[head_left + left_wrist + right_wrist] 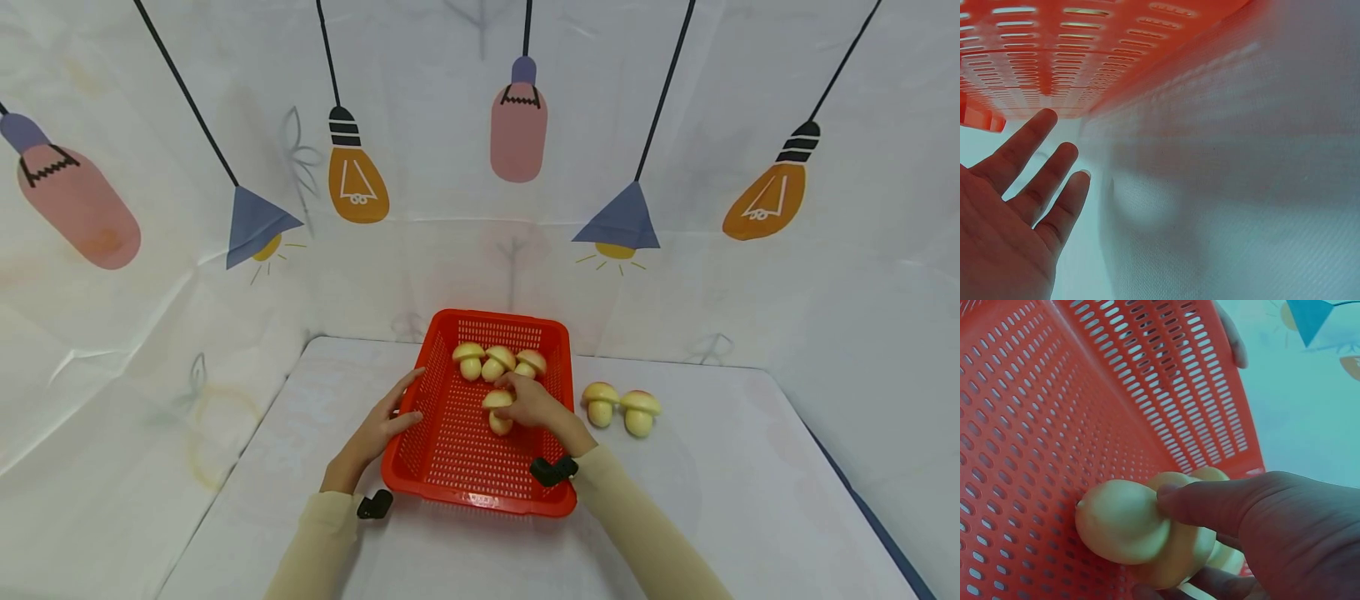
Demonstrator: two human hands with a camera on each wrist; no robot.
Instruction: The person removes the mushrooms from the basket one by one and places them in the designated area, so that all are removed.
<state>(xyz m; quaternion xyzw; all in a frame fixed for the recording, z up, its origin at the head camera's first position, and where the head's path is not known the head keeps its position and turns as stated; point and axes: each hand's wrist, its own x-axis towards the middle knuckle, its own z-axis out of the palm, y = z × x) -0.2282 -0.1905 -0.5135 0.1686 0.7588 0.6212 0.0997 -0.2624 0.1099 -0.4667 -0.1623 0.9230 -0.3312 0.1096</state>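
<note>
A red plastic basket [442, 450] with slotted walls holds several toy mushrooms. My right hand [531, 406] reaches inside and pinches a yellow mushroom [498, 402] around its cap, thumb on one side and fingers on the other; the rounded stem [1119, 519] points away from the palm. Behind it, a row of mushrooms [469, 360] lies near the basket's far end. At the basket's left side is my left hand [380, 430], its thumb over the rim. Its other fingers [1054, 172] extend nearly straight along the outside, below the slotted wall.
Two more toy mushrooms, one yellow [601, 403] and its neighbour [639, 412], stand on the white table [705, 475] right of the basket. A white backdrop [435, 275] printed with lamps rises behind the table's far edge. Black wrist cameras are strapped to both sleeves.
</note>
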